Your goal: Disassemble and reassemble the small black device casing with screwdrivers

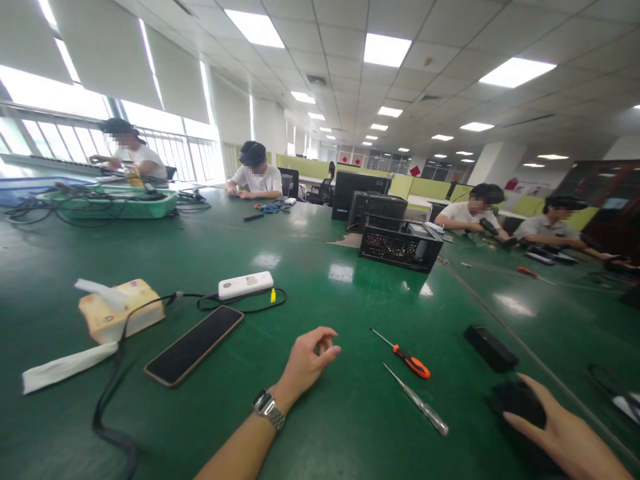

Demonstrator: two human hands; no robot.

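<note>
My left hand [311, 357], with a metal-banded watch [269, 408] on its wrist, rests over the green table. Its fingers are loosely curled, the thumb stands apart from them, and nothing is held. At the lower right, my right hand [565, 420] grips a dark, blocky object [520, 403], blurred and partly hidden by the fingers. Just beyond it lies a black oblong block [491, 348]. Between my hands are an orange-and-black screwdriver [413, 362] and a slim screwdriver with a clear handle [423, 407].
To the left lie a phone [195, 345], a tissue pack [123, 310], a white power strip [246, 285] and a black cable [107, 393]. Farther back stand an opened computer case [397, 243] and a green basket [110, 205] of cables. Several people sit around the table.
</note>
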